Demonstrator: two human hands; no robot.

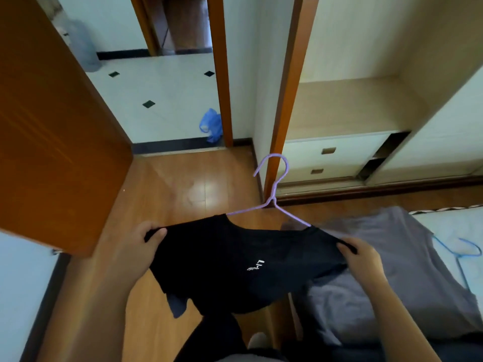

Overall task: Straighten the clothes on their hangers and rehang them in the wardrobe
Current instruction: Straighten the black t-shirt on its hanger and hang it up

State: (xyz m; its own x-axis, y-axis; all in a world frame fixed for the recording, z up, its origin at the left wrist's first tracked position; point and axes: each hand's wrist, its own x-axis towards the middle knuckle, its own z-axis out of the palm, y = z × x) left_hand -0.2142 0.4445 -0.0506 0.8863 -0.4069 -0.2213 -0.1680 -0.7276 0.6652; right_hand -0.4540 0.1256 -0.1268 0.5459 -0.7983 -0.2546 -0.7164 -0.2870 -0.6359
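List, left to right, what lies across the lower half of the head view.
Wooden door → left hand → black T-shirt → right hand → grey garment → blue hanger.

1 head-worn view (wide-angle, edges bowed) looks forward and steeply down, close on the left hand (146, 241) and right hand (362, 257) at the black shirt (235, 262); wooden floor (183, 184) and wardrobe (352, 105) lie farther ahead.

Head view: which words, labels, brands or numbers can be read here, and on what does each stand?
"Li-": small white print on the black T-shirt that sits on the purple wire hanger; these first letters are uncertain, and the rest is too blurred to read.
No other text shows.
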